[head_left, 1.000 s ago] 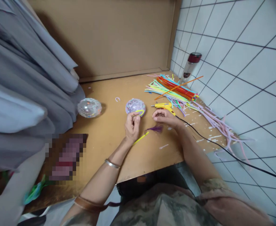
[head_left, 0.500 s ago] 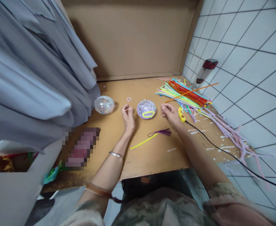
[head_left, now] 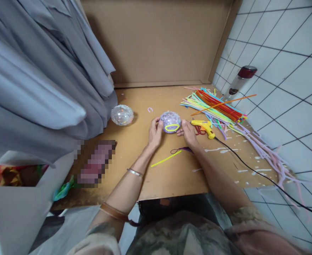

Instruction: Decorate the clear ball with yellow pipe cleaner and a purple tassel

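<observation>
A clear ball with purple trim (head_left: 168, 119) sits on the table between my hands, with a yellow fuzzy ring on its near side. My left hand (head_left: 155, 134) grips its left side, thumb up against the surface. From the right, my right hand (head_left: 189, 134) closes on it, its fingers partly hidden at the ball's lower edge. Just beyond the right hand lies a yellow glue gun (head_left: 202, 124) with its cord trailing right. Nearer me are a yellow pipe cleaner (head_left: 165, 159) and a purple tassel (head_left: 185, 149), partly covered by my right wrist.
A second clear ball (head_left: 122, 115) stands to the left, near the grey cloth (head_left: 92, 117). Between the balls lies a small pink curved piece (head_left: 150, 109). Bundled pipe cleaners (head_left: 219, 108) and a red-lidded bottle (head_left: 241, 81) are by the tiled wall. A blurred-out object (head_left: 96, 163) lies front left.
Both hands have come inward from either side of the purple-trimmed ball and taken hold of it. The glue gun, mostly hidden behind my right hand before, now shows. The view has shifted slightly.
</observation>
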The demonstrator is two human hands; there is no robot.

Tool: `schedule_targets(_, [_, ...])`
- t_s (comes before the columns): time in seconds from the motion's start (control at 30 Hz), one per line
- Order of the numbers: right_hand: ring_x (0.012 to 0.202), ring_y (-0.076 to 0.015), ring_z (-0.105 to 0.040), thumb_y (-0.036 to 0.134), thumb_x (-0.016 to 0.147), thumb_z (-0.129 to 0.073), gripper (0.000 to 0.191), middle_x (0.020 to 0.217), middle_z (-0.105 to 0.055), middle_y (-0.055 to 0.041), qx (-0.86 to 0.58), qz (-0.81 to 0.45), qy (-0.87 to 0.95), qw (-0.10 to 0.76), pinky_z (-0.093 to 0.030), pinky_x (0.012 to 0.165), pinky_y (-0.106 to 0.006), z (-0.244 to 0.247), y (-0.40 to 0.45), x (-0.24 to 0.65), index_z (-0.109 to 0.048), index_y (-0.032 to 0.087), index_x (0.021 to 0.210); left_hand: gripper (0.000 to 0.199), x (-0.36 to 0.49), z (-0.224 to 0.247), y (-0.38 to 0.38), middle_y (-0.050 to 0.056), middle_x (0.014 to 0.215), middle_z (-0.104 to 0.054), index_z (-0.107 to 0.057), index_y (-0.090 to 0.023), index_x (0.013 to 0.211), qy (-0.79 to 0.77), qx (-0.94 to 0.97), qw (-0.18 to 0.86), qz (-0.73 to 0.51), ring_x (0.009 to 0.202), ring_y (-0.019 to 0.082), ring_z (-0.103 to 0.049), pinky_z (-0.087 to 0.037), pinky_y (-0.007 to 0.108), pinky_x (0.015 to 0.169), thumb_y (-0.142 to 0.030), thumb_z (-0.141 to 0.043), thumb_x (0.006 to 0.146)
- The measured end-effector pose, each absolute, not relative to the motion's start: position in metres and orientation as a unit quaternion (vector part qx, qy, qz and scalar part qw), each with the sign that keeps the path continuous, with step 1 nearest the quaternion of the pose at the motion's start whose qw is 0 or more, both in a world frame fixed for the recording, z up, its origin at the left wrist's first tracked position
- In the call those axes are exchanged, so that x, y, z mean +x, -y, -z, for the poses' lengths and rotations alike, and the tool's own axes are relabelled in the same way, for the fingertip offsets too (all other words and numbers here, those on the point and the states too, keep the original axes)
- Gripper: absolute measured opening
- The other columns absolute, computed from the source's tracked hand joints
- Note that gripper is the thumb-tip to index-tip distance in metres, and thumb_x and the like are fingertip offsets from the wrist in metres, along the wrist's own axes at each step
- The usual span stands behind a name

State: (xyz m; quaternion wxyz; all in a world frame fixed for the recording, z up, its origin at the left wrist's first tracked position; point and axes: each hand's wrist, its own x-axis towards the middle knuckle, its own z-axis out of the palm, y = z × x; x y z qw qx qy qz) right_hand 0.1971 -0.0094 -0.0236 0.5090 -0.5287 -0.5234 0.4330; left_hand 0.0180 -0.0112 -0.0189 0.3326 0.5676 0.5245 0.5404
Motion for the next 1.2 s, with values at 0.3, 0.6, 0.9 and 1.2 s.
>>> schedule_targets(0.3, [0.074,-0.0136,-0.064,0.085,0.091,-0.037,0.075,0.099,-0.065,-0.0067,-0.49,-0.417,0.539,0.543,-0.06,0.067,-0.027,0.018,0.009,0.2,-0.063,0.022,0.122,0.062,0.022,0.022,0.009,0.014,0.135,-0.064,-0.055,-0.022,0.126,-0.486,0.527,0.404,-0.567,0.118,0.025,-0.067,-0.062,0.036,0.086,-0.075,-0.05,0.092])
schedule_targets(0.6, [0.076,-0.0125,-0.063,0.077,0.098,-0.031,0.068,0.099,-0.062,-0.0051,-0.502,-0.392,0.563,0.526,-0.059,0.072,-0.026,0.022,0.008,0.202,-0.06,0.023,0.128,0.065,0.021,0.016,0.014,0.015,0.139,-0.061,-0.052,-0.022,0.127,-0.47,0.548,0.408,-0.559,0.121,0.025,-0.066,-0.061,0.038,0.094,-0.076,-0.053,0.09])
schedule_targets(0.9, [0.079,-0.0149,-0.064,0.075,0.096,-0.041,0.059,0.103,-0.065,-0.0054,-0.496,-0.412,0.54,0.542,-0.061,0.073,-0.029,0.029,0.005,0.202,-0.061,0.024,0.12,0.068,0.021,0.012,0.016,0.013,0.131,-0.066,-0.053,-0.021,0.126,-0.47,0.556,0.396,-0.56,0.115,0.025,-0.066,-0.056,0.039,0.1,-0.076,-0.059,0.086])
schedule_targets(1.2, [0.099,-0.022,-0.067,0.078,0.09,-0.047,0.061,0.118,-0.065,-0.0101,-0.481,-0.41,0.55,0.547,-0.064,0.079,-0.037,0.033,0.007,0.198,-0.058,0.024,0.116,0.067,0.02,0.015,0.012,0.008,0.113,-0.069,-0.055,-0.022,0.116,-0.46,0.551,0.375,-0.587,0.099,0.021,-0.068,-0.055,0.034,0.09,-0.077,-0.067,0.08])
